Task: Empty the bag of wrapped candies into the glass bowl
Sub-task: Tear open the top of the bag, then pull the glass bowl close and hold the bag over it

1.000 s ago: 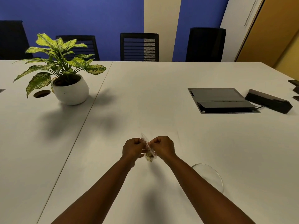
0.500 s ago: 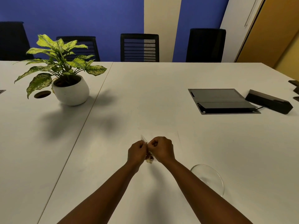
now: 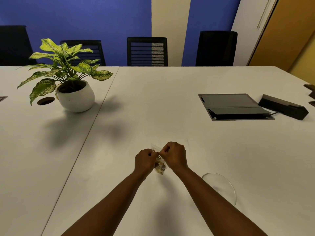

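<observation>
Both hands meet over the near middle of the tabletop (image 3: 170,103), the left hand (image 3: 144,161) and right hand (image 3: 174,156) each fisted, pinching the top of the bag (image 3: 160,166), which hangs between them with candies inside. The bowl (image 3: 225,184) sits near right, apart from the bag, partly behind the right forearm.
</observation>
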Demonstrator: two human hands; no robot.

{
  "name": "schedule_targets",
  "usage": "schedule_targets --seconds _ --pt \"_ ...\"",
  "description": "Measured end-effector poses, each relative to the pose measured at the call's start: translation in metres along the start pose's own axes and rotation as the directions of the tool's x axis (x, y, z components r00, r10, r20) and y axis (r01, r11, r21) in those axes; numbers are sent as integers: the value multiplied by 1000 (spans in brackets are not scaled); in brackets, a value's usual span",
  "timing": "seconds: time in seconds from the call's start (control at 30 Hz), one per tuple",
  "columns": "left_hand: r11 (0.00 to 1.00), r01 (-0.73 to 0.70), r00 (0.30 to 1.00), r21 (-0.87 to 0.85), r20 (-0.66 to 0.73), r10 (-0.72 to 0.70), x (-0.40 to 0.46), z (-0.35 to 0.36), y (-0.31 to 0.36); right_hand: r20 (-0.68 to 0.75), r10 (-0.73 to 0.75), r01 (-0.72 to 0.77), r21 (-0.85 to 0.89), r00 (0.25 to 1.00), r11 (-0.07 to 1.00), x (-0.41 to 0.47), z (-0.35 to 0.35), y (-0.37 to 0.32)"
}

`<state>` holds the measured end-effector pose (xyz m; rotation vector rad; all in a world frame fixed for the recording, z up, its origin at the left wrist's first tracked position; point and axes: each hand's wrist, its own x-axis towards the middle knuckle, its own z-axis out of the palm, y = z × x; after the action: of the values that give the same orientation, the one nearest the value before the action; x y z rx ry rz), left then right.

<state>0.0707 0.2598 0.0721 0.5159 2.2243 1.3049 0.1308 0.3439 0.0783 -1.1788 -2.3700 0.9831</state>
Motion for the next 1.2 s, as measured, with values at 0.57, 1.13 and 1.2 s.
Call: schedule_targets --seconds 0.57,1.13,1.2 --pt "984 166 985 -71 65 -162 20 -6 -5 431 157 -75 -201 889 977 29 -66 78" --pt "990 140 986 -36 98 -136 22 -15 -10 349 510 -375 -386 786 843 8 -73 118" --pt "991 132 987 -35 93 -128 22 -19 -10 341 496 -385 -345 798 856 11 -65 115"
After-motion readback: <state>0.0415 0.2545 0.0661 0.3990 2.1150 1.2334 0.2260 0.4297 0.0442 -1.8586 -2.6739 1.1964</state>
